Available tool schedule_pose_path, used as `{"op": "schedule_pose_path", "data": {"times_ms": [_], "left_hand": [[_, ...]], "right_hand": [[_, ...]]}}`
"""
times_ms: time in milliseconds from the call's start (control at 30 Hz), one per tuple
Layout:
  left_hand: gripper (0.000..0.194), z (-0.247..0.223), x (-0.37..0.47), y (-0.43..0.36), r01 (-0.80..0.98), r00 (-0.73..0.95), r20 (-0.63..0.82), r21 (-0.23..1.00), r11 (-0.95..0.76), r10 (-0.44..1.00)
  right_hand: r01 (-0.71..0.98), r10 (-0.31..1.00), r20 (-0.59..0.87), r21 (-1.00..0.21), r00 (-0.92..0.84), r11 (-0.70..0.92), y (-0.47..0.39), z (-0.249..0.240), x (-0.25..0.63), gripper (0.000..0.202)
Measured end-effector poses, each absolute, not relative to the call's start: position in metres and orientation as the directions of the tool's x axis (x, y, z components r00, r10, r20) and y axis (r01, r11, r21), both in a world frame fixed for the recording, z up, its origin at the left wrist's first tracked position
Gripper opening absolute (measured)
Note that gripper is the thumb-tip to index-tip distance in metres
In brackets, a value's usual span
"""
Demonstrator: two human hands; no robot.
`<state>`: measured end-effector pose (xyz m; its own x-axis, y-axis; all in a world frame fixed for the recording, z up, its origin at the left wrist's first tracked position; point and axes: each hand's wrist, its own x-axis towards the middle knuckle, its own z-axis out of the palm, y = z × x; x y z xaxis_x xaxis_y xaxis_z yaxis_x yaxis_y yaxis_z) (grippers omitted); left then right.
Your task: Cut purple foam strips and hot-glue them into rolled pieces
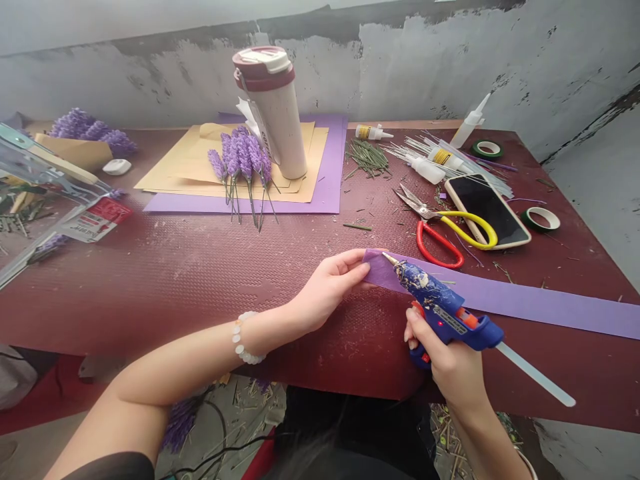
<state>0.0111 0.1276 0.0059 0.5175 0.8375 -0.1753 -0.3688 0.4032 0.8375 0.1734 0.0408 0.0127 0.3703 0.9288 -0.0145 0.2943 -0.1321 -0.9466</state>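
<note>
Between the thumb and fingers of my left hand is the left end of a long purple paper strip, which stretches across the table to the right edge of the view. My right hand is wrapped round the handle of a blue hot glue gun. Its nozzle points up and left, over the strip close to my left fingers; whether it touches the paper I cannot tell. A white glue stick sticks out of the gun's back end. Just beyond the strip lie scissors with one red and one yellow handle.
Purple flower stems lie on stacked tan paper, beside a tall tumbler. A phone, green tape rolls, glue bottles and cut green stems are at the back right. A clear container stands at left.
</note>
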Motion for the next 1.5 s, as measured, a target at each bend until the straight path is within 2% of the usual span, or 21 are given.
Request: {"op": "schedule_pose_path", "data": {"times_ms": [467,567,700,833,933,1033,1100,1200,1367,1500], "left_hand": [[0.025,0.009,0.01,0.13,-0.394,0.487,-0.193,0.822,0.412,0.852],[0.026,0.008,0.009,0.13,-0.393,0.46,-0.198,0.829,0.399,0.865],[0.023,0.005,0.008,0.132,-0.397,0.419,-0.228,0.824,0.404,0.879],[0.02,0.004,0.008,0.133,-0.38,0.416,-0.284,0.808,0.449,0.864],[0.02,0.006,0.009,0.133,-0.362,0.431,-0.311,0.8,0.479,0.847],[0.025,0.008,0.009,0.131,-0.35,0.471,-0.31,0.794,0.497,0.826],[0.028,0.009,0.008,0.129,-0.352,0.496,-0.289,0.795,0.494,0.819],[0.034,0.01,0.007,0.128,-0.351,0.521,-0.262,0.802,0.483,0.813],[0.038,0.013,0.006,0.127,-0.314,0.546,-0.24,0.83,0.461,0.803],[0.029,0.014,0.003,0.129,-0.282,0.57,-0.235,0.844,0.456,0.787]], "right_hand": [[0.269,0.931,-0.032,-0.953,0.364,-0.138,0.04,0.012,0.175,0.033],[0.249,0.945,-0.004,-0.964,0.327,-0.09,0.039,0.012,0.176,0.033],[0.207,0.963,0.074,-0.978,0.258,0.019,0.037,0.009,0.178,0.023],[0.163,0.946,0.152,-0.981,0.285,0.108,0.032,0.005,0.186,0.013],[0.213,0.946,0.165,-0.971,0.28,0.107,0.035,0.012,0.194,0.009],[0.277,0.959,0.109,-0.96,0.262,0.033,0.051,0.03,0.202,0.009],[0.295,0.975,0.022,-0.955,0.223,-0.046,0.065,0.039,0.204,0.011],[0.222,0.992,-0.07,-0.971,0.103,-0.091,0.084,0.044,0.205,0.011],[0.146,0.99,-0.099,-0.983,0.099,-0.113,0.099,0.031,0.199,0.013],[0.12,0.993,-0.062,-0.99,0.101,-0.074,0.102,0.024,0.195,0.012]]}}
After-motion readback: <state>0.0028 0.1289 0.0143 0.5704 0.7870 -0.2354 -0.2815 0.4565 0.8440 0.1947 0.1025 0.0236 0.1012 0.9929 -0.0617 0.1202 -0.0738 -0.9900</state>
